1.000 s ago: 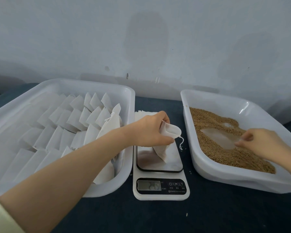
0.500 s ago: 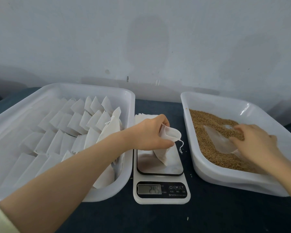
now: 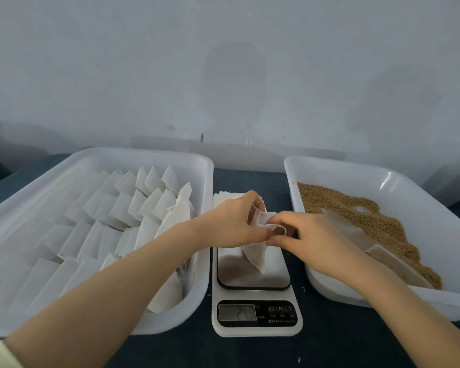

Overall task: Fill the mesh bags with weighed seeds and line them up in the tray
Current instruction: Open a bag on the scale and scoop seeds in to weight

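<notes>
Mesh bag (image 3: 255, 257): white, held up by its open top between both grips, its low corner hanging down to the scale.
Left grip (image 3: 234, 221): fingers curled round the bag's top edge.
Right grip (image 3: 311, 237): pinching the other side of that edge.
Scale (image 3: 255, 331): right under the grips; its numbers are too blurry to read.
Seeds (image 3: 356, 208): brown, in the seed tray (image 3: 329, 166) just right of the right grip.
Filled bags (image 3: 133, 208): in rows in the tray (image 3: 144, 154) left of the left grip.
Counter (image 3: 329, 341): dark, under it all.
</notes>
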Tool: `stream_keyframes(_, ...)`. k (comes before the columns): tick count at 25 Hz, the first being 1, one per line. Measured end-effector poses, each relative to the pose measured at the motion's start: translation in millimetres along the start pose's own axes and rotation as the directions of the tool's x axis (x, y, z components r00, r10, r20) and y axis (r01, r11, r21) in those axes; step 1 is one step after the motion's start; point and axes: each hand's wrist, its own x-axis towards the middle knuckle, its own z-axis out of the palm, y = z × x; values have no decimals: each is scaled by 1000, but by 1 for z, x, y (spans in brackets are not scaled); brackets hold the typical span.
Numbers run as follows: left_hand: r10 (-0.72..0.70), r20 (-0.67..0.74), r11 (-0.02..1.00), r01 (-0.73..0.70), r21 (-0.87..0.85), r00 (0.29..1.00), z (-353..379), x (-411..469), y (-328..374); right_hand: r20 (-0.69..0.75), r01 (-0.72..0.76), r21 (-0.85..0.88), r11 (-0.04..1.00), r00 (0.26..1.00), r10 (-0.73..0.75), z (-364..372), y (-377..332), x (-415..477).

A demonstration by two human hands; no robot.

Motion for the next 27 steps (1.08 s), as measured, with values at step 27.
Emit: stream_keyframes(27,-56,-60,992,49,-117,997,-21,-3,1,-262,-44,378,925,953,153,10,13,7)
